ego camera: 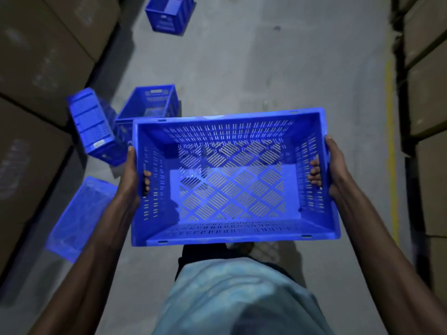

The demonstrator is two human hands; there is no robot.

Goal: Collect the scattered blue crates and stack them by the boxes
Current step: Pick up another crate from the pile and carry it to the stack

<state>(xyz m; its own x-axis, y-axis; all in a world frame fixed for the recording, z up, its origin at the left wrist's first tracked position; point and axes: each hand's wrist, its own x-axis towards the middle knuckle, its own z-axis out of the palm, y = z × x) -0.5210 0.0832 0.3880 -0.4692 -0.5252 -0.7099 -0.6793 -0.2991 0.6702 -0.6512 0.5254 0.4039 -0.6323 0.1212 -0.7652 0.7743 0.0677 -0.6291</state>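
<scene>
left hand (131, 175) and right hand (332, 170) both clenched on side handles of the perforated blue crate (232, 180), held upright above the floor (242, 68); four more scattered crates (94, 126) by left cardboard boxes (36, 68)

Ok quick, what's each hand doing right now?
Left hand: closed on the blue crate, at its left end.
Right hand: closed on the same crate's right end.

five blue perforated plastic crates show: one held up (232, 175), one upright on the floor (150, 102), one tipped on its side (93, 126), one lying flat at lower left (79, 218), one far off (169, 13) (cut by the frame edge). two bare hands, left (131, 172) and right (335, 165).
</scene>
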